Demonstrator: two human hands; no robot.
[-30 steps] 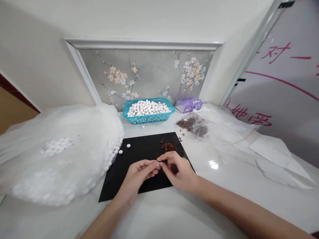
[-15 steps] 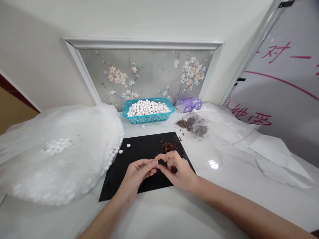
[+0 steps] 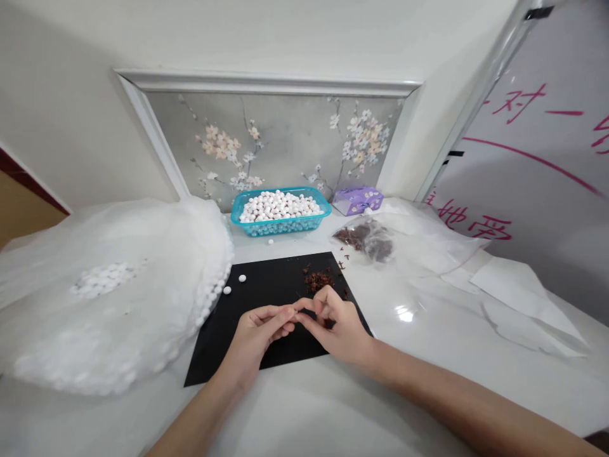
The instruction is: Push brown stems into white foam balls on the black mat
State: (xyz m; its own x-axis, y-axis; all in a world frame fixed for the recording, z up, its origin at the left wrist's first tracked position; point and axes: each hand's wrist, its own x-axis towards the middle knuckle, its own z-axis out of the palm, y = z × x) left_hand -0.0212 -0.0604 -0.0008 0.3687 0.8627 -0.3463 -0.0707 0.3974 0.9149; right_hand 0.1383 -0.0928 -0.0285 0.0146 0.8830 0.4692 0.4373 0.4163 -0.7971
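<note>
Both hands meet over a black mat (image 3: 266, 287) on a white table. My left hand (image 3: 259, 333) is pinched, its fingertips pressed against those of my right hand (image 3: 333, 324), which is also pinched. Whatever sits between the fingertips is hidden now. A small heap of reddish-brown bits (image 3: 318, 280) lies on the mat just beyond my right hand. Two loose white beads (image 3: 242, 278) rest near the mat's left edge.
A large clear bag of white beads (image 3: 109, 292) fills the left side. A teal basket (image 3: 280, 222) of white beads stands at the back, beside a purple box (image 3: 358, 200). A clear bag of brown bits (image 3: 368, 238) and white paper sheets (image 3: 518, 295) lie to the right.
The small white bead seen between my fingertips earlier is now covered by them. Both hands have drawn slightly closer together; the view shifted a little.
</note>
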